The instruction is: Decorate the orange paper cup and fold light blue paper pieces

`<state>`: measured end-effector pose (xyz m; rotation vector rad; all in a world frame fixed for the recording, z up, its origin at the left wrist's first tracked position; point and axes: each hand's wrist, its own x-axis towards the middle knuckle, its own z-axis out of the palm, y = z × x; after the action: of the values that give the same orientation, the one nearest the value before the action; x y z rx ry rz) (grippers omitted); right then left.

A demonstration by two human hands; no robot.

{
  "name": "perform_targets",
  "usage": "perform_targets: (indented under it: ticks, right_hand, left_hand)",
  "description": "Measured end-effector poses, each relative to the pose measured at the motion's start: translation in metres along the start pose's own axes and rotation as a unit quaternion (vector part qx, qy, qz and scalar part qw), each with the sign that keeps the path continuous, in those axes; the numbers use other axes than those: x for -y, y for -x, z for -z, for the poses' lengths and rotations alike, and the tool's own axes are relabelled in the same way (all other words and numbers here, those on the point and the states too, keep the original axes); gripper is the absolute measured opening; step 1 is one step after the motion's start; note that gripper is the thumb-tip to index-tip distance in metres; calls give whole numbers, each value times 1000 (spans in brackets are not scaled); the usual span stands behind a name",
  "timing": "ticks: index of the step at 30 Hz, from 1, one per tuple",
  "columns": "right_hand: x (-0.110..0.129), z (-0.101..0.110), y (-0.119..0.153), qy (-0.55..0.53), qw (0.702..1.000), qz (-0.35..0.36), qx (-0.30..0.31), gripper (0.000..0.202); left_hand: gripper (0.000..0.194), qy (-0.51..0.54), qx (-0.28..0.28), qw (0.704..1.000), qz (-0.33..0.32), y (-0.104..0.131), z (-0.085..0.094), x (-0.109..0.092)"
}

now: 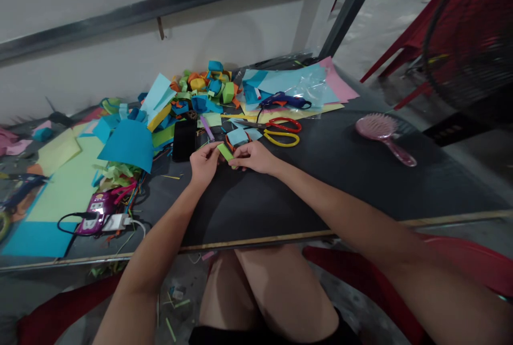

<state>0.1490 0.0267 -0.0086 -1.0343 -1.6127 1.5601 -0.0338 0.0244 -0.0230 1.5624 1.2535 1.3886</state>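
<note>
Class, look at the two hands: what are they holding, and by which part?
Both hands pinch a green paper strip: left hand at its left end, right hand at its right.

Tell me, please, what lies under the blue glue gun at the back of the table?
The glue gun rests on clear plastic wrap over blue and pink paper sheets. What lies beneath those sheets is hidden.

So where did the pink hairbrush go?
The pink hairbrush lies on the dark table, far over on the person's right, apart from the paper mess. The red and yellow scissors are its nearest neighbour, to its left.
</note>
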Motion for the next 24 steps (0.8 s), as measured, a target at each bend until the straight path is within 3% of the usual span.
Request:
perform_targets:
  ticks: [7,10,19,24]
  right_hand:
    - [3,2,1,2,1000,-25,9,27]
    - [4,2,2,12,999,-26,15,27]
    - [3,5,4,39,998,-25,39,23]
    - [6,4,4,38,998,-29,34,21]
  left_hand:
    - [24,-10,10,1000,22,-1,-1,2]
    - [26,5,39,999,24,-1,1,1]
    - [26,-31,86,996,-20,0,8,-1]
    - [27,-72,74,993,-59,2,8,-2]
